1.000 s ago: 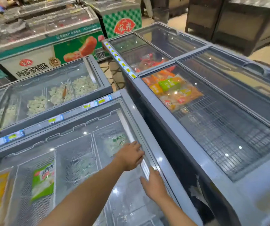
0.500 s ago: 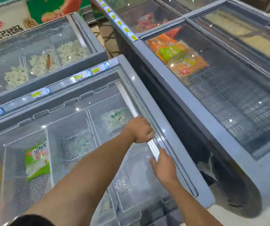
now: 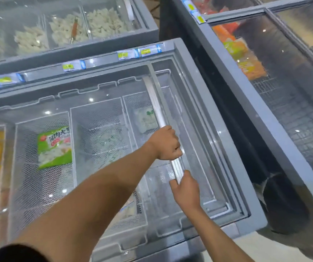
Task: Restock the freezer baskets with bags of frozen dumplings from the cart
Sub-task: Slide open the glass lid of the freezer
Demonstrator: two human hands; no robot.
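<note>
A supermarket aisle of grey chest freezers. In the near freezer (image 3: 225, 148), wire baskets (image 3: 44, 182) under the sliding glass lid hold a green dumpling bag (image 3: 54, 147). The left hand (image 3: 166, 143) and the right hand (image 3: 186, 190) both grip the lid's metal handle (image 3: 154, 103).

This is the frozen-food aisle of a shop, as the row of grey chest freezers (image 3: 216, 118) with sliding glass lids (image 3: 76, 103) shows. Just left of the left grip (image 3: 166, 144) on the lid handle lie wire baskets (image 3: 98, 140) holding printed bags (image 3: 54, 147) of dumplings, and along the freezer rim beyond it run yellow-and-blue price tags (image 3: 146, 51). Farther beyond, a second freezer (image 3: 95, 50) holds loose dumplings (image 3: 104, 22) in bins, and well to the right of the grip a third (image 3: 265, 114) holds orange and green packets (image 3: 246, 59) on a wire rack.
</note>
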